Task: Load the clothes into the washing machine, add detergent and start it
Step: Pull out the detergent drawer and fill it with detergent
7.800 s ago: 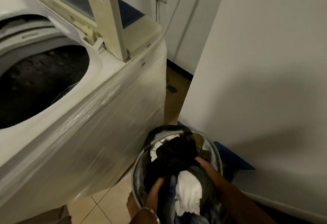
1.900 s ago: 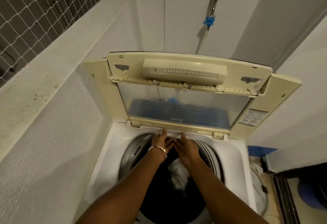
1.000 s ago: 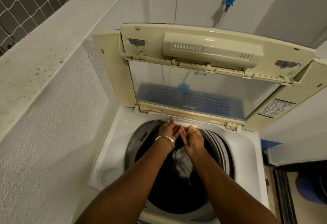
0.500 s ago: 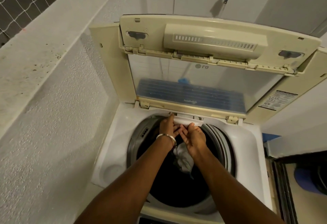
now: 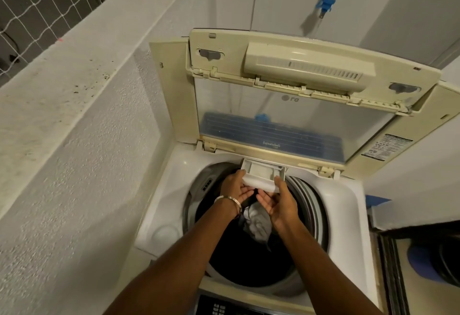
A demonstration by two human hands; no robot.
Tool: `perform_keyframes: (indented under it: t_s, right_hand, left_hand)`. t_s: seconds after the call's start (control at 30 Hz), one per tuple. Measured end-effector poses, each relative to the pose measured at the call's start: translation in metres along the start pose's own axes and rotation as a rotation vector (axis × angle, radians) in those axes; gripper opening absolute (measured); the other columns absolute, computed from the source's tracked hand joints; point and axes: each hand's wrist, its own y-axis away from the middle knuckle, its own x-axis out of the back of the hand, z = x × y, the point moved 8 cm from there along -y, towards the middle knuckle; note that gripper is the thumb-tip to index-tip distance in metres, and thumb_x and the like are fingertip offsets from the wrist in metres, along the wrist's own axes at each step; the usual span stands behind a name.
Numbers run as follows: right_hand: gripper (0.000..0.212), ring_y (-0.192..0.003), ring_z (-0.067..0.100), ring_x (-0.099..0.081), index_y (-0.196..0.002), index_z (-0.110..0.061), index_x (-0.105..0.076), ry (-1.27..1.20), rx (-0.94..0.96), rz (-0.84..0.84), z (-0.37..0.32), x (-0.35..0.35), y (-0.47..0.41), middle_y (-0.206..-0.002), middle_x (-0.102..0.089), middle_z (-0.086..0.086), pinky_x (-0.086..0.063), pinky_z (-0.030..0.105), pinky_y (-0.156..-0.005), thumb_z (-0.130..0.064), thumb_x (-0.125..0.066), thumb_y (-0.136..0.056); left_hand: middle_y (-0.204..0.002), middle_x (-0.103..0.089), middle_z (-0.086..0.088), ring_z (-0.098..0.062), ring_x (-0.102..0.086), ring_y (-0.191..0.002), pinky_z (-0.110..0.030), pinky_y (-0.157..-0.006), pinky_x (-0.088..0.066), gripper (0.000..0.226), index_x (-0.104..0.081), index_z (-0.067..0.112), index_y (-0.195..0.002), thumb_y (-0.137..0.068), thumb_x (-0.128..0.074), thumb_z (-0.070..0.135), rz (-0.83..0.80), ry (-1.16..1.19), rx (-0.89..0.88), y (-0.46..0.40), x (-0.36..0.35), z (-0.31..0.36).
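Both hands grip the white drawer (image 5: 262,176) at the far rim of the washer (image 5: 348,205): left hand (image 5: 236,186) on its left corner, right hand (image 5: 280,201) on its right. The clothes (image 5: 257,223) (dark, one pale piece) lie in the drum below, lid (image 5: 298,95) raised.

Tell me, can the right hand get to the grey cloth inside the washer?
Probably yes. The right hand hovers just above the grey cloth, the lid stands open, and nothing lies between them, though it's gripping the drawer.

Blue tap fitting (image 5: 325,5) on the wall, netting (image 5: 37,3) at upper left.
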Motion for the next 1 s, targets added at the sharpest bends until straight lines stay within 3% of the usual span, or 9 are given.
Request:
perform_keyframes:
  t_s: [0.17,0.3,0.43,0.7,0.87,1.0]
  right_hand:
    - [0.037,-0.068,0.023,-0.072,-0.105,-0.005,-0.065,0.014,0.022,0.031,-0.008,0.002,0.009,-0.091,-0.070,0.016,-0.060,0.029,-0.058,-0.029,-0.077,-0.079]
    - [0.033,-0.067,0.024,-0.069,-0.099,-0.005,-0.066,0.036,0.027,0.063,-0.013,0.003,0.014,-0.085,-0.070,0.015,-0.062,0.031,-0.060,-0.029,-0.077,-0.079]
    - [0.035,-0.060,0.024,-0.068,-0.097,-0.001,-0.065,0.069,0.020,0.090,-0.018,0.005,0.015,-0.084,-0.069,0.018,-0.061,0.033,-0.059,-0.027,-0.078,-0.078]
    - [0.037,-0.058,0.022,-0.067,-0.095,0.001,-0.068,0.147,0.031,0.097,-0.025,0.013,0.013,-0.082,-0.067,0.017,-0.057,0.028,-0.049,-0.028,-0.078,-0.075]
    - [0.037,-0.060,0.022,-0.067,-0.101,0.002,-0.066,0.071,0.031,0.125,-0.020,0.006,0.015,-0.083,-0.068,0.017,-0.061,0.031,-0.056,-0.026,-0.075,-0.078]
    - [0.045,-0.066,0.024,-0.069,-0.108,0.001,-0.066,0.054,0.011,0.153,-0.018,0.000,0.014,-0.095,-0.069,0.019,-0.060,0.030,-0.057,-0.028,-0.077,-0.076]
  left_hand:
    - [-0.084,-0.060,-0.013,-0.022,-0.061,-0.071,-0.031,-0.069,-0.056,0.019,-0.059,0.009,-0.086,-0.089,-0.058,0.028,0.007,0.003,-0.016,0.011,-0.002,0.000]
    - [-0.092,-0.059,-0.018,-0.023,-0.061,-0.072,-0.028,-0.058,-0.055,0.029,-0.059,0.002,-0.096,-0.087,-0.059,0.029,0.034,0.009,-0.021,0.016,-0.004,0.000]
    - [-0.088,-0.058,-0.017,-0.022,-0.060,-0.068,-0.028,-0.057,-0.055,0.034,-0.058,-0.001,-0.102,-0.086,-0.059,0.029,0.056,0.034,-0.017,0.020,-0.005,-0.004]
    - [-0.086,-0.059,-0.017,-0.023,-0.060,-0.067,-0.032,-0.065,-0.056,0.029,-0.061,0.000,-0.095,-0.084,-0.058,0.027,0.083,0.068,-0.014,0.025,-0.008,-0.019]
    - [-0.092,-0.060,-0.019,-0.024,-0.062,-0.070,-0.028,-0.055,-0.056,0.035,-0.060,-0.003,-0.101,-0.085,-0.059,0.028,0.095,0.038,-0.045,0.021,-0.006,-0.007]
    - [-0.098,-0.061,-0.019,-0.025,-0.062,-0.073,-0.027,-0.051,-0.053,0.043,-0.059,-0.001,-0.109,-0.083,-0.061,0.033,0.129,0.038,-0.024,0.016,-0.005,-0.002]
